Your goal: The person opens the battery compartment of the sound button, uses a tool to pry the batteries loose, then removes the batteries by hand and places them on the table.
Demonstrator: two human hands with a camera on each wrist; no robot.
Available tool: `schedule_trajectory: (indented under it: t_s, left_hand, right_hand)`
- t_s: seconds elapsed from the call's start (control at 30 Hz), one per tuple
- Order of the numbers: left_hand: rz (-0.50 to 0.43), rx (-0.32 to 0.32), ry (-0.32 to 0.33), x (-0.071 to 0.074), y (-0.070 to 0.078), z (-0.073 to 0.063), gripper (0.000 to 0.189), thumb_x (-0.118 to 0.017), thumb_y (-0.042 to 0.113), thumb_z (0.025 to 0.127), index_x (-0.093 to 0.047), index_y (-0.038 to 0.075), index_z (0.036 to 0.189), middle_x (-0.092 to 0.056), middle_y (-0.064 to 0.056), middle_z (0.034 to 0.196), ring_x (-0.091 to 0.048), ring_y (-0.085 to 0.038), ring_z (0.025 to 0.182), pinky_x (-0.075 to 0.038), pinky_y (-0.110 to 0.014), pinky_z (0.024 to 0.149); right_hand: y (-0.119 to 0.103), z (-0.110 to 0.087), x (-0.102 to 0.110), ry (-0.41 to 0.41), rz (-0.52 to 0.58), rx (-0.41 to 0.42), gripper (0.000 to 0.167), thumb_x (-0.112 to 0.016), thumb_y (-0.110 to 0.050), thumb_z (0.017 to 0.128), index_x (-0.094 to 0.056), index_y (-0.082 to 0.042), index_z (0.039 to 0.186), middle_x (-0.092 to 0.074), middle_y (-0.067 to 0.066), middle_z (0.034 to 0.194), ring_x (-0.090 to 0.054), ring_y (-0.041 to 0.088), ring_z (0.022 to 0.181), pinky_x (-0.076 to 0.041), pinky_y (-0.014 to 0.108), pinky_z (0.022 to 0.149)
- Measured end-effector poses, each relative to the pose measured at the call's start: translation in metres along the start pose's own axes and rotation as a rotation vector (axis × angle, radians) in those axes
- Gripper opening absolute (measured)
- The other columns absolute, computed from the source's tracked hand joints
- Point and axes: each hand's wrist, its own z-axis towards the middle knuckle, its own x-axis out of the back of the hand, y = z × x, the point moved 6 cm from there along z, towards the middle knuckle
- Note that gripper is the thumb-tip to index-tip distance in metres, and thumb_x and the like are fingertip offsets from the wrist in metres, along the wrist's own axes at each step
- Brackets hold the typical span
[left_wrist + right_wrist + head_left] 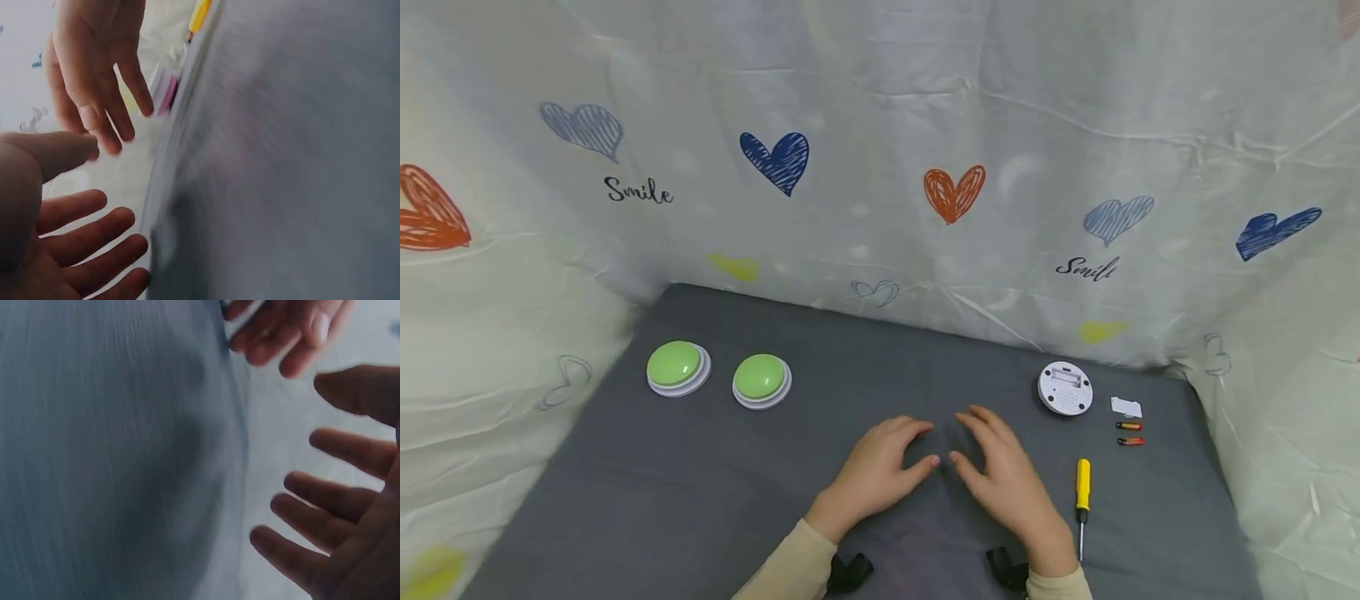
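Beside your right forearm, the yellow-handled screwdriver with a thin metal shaft [1082,492] is lying on the dark grey cloth [880,358], its long axis running from near to far. Its handle is pointing away from you and its shaft back toward you, the metal end lying near your right cuff. Beyond the handle, a round white plastic device [1066,389] is resting with its slotted face up, the rectangular slot running roughly side to side. To its right, a small white flat piece [1127,407] is lying above one red-and-black battery [1129,426] and a second red-and-black battery [1131,442], both running crosswise.

Your left hand [876,471] and right hand [1009,479] are hovering over the cloth, apart from each other and unloaded. Their fingers are spreading loosely, the left's pointing inward to the right, the right's forward and leftward, thumbs facing across the gap.

Well to the left, two green-domed buttons on white round bases [760,377] are sitting dome up.
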Motion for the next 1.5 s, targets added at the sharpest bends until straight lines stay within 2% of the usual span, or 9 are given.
schedule_trajectory:
  t_s: [0.17, 0.3, 0.43, 0.53, 0.67, 0.8, 1.0, 1.1, 1.5]
  left_hand:
    - [0.096, 0.025, 0.141, 0.030, -0.025, -0.037, 0.045, -0.081, 0.037, 0.102, -0.073, 0.012, 0.139, -0.073, -0.003, 0.129, -0.069, -0.026, 0.118, -0.057, -0.051, 0.101]
    - [0.144, 0.084, 0.270, 0.062, -0.046, -0.061, 0.044, -0.086, 0.031, 0.098, -0.076, 0.008, 0.134, -0.074, -0.007, 0.126, -0.072, -0.030, 0.115, -0.059, -0.054, 0.096]
    - [0.167, 0.153, 0.454, 0.102, -0.073, -0.079, 0.046, -0.088, 0.024, 0.095, -0.074, 0.003, 0.134, -0.068, -0.016, 0.132, -0.068, -0.039, 0.121, -0.057, -0.061, 0.096]
    - [0.180, 0.188, 0.586, 0.128, -0.096, -0.088, 0.053, -0.090, 0.020, 0.093, -0.070, -0.001, 0.137, -0.060, -0.023, 0.140, -0.060, -0.046, 0.128, -0.053, -0.068, 0.096]
    - [0.165, 0.205, 0.669, 0.154, -0.118, -0.094, 0.059, -0.092, 0.017, 0.090, -0.067, -0.003, 0.140, -0.057, -0.026, 0.142, -0.055, -0.049, 0.132, -0.049, -0.071, 0.098]
    - [0.135, 0.235, 0.635, 0.166, -0.132, -0.092, 0.067, -0.092, 0.019, 0.090, -0.062, -0.002, 0.146, -0.055, -0.028, 0.146, -0.053, -0.050, 0.137, -0.047, -0.073, 0.104]
    - [0.114, 0.284, 0.470, 0.166, -0.147, -0.081, 0.083, -0.089, 0.025, 0.094, -0.047, -0.001, 0.161, -0.049, -0.028, 0.157, -0.048, -0.050, 0.145, -0.045, -0.073, 0.109]
    - [0.113, 0.291, 0.415, 0.167, -0.150, -0.078, 0.087, -0.088, 0.027, 0.094, -0.043, 0.000, 0.164, -0.048, -0.028, 0.159, -0.049, -0.049, 0.145, -0.045, -0.072, 0.110]
    - [0.167, 0.323, 0.347, 0.179, -0.160, -0.078, 0.085, -0.089, 0.028, 0.094, -0.048, -0.004, 0.160, -0.055, -0.029, 0.156, -0.058, -0.049, 0.137, -0.048, -0.069, 0.108]
  right_hand:
    - [-0.039, 0.014, -0.049, -0.159, 0.007, 0.129, 0.054, -0.080, -0.028, 0.103, -0.064, -0.010, 0.152, -0.056, 0.017, 0.158, -0.055, 0.036, 0.145, -0.051, 0.059, 0.112]
    - [-0.068, 0.030, -0.076, -0.255, -0.040, 0.193, 0.055, -0.077, -0.034, 0.106, -0.062, -0.012, 0.154, -0.055, 0.014, 0.159, -0.055, 0.034, 0.145, -0.049, 0.059, 0.115]
    - [-0.091, 0.056, -0.096, -0.300, -0.099, 0.237, 0.063, -0.077, -0.038, 0.105, -0.057, -0.013, 0.159, -0.055, 0.011, 0.159, -0.055, 0.031, 0.145, -0.047, 0.056, 0.117]
    - [-0.104, 0.079, -0.108, -0.309, -0.066, 0.265, 0.069, -0.077, -0.039, 0.104, -0.052, -0.012, 0.162, -0.055, 0.009, 0.159, -0.055, 0.029, 0.145, -0.048, 0.053, 0.117]
    - [-0.114, 0.106, -0.119, -0.314, 0.028, 0.276, 0.074, -0.079, -0.036, 0.103, -0.048, -0.010, 0.165, -0.055, 0.008, 0.161, -0.053, 0.026, 0.148, -0.045, 0.050, 0.120]
    - [-0.121, 0.127, -0.128, -0.324, 0.061, 0.280, 0.080, -0.080, -0.034, 0.102, -0.043, -0.009, 0.168, -0.051, 0.008, 0.165, -0.049, 0.027, 0.152, -0.043, 0.046, 0.122]
    - [-0.130, 0.149, -0.145, -0.341, 0.019, 0.275, 0.088, -0.085, -0.034, 0.099, -0.038, -0.012, 0.171, -0.048, 0.009, 0.168, -0.045, 0.028, 0.155, -0.037, 0.050, 0.127]
    - [-0.135, 0.155, -0.152, -0.343, -0.022, 0.276, 0.092, -0.088, -0.033, 0.097, -0.038, -0.012, 0.171, -0.048, 0.008, 0.168, -0.044, 0.027, 0.155, -0.031, 0.053, 0.130]
    - [-0.158, 0.168, -0.171, -0.342, -0.067, 0.294, 0.093, -0.089, -0.037, 0.095, -0.040, -0.012, 0.170, -0.051, 0.005, 0.166, -0.044, 0.026, 0.156, -0.022, 0.060, 0.131]
